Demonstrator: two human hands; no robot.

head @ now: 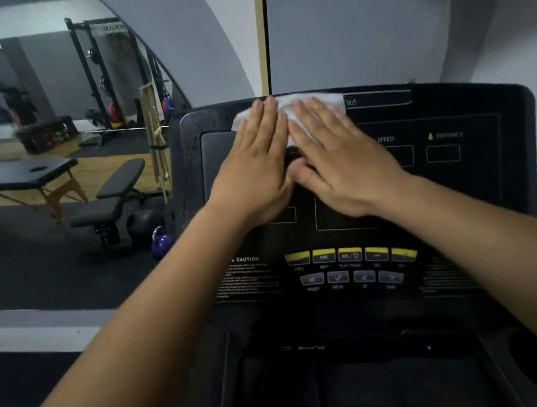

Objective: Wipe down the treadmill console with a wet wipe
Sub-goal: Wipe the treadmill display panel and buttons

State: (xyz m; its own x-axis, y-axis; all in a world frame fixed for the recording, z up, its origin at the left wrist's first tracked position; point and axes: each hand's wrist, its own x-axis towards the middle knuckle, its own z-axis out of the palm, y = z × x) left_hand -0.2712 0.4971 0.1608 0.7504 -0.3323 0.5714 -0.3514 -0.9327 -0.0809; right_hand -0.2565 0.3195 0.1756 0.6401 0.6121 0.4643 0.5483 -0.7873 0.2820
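Observation:
The black treadmill console fills the centre and right, with yellow and grey buttons low on its face. A white wet wipe lies flat against the console's upper edge. My left hand and my right hand lie side by side, palms down, fingers stretched out flat on the wipe. Most of the wipe is hidden under my fingers; only its top and side edges show. The panel left of my hands glistens with wet streaks.
A mirror on the left wall shows a massage table, a weight bench, a purple kettlebell and a squat rack. A white wall rises behind the console. The tray below the console is dark.

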